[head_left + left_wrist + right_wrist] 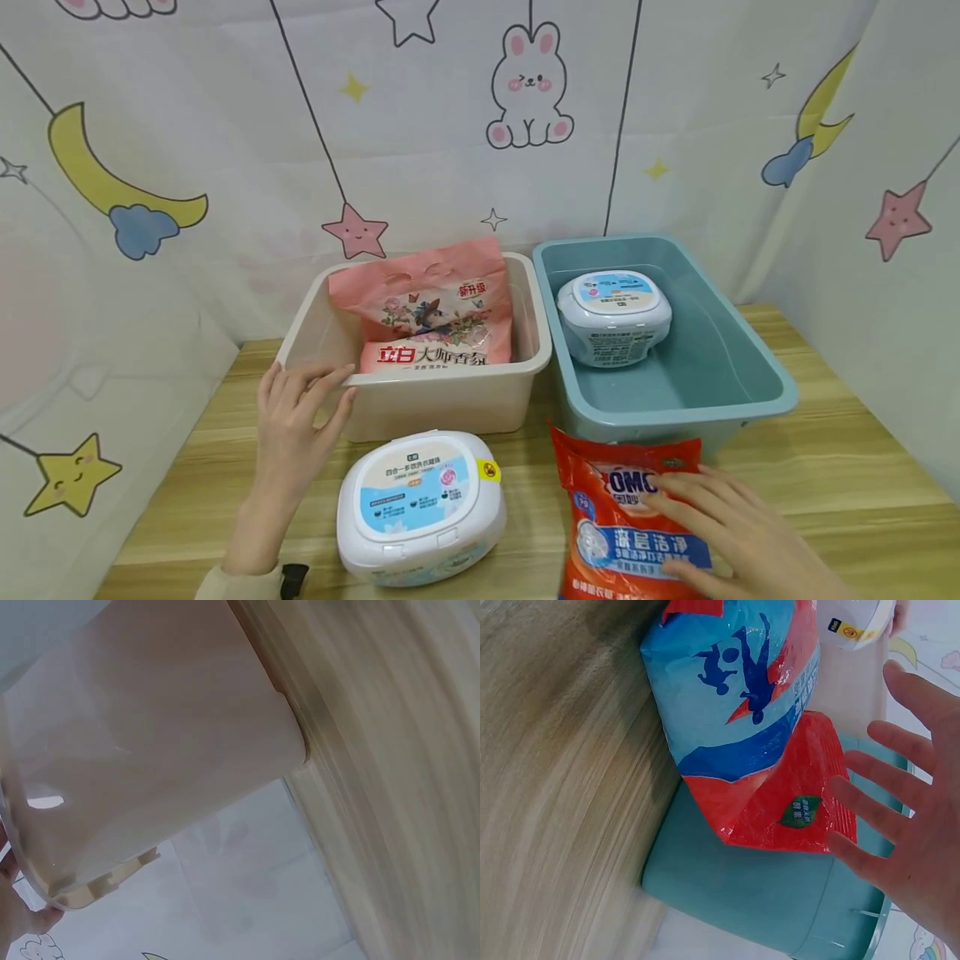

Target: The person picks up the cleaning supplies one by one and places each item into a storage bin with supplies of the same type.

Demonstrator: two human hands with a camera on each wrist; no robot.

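Note:
My left hand (296, 425) rests at the front left corner of the white bin (442, 404), its spread fingers along the rim. In the left wrist view only a small part of that hand (19, 911) shows, at the bin's rim. A pink laundry detergent bag (438, 321) leans inside the bin. Over the red detergent bag (630, 517), my right hand (738, 533) has its fingers stretched. Seen from the right wrist, the fingers stand spread beside the red bag (739, 742), with nothing gripped. The bag is upright in front of the teal bin (675, 408).
A white lidded tub (420, 508) stands on the wooden table (217, 467) in front of the white bin, between my hands. Another white lidded tub (615, 317) is in the teal bin. A printed cloth (442, 108) hangs behind and at both sides.

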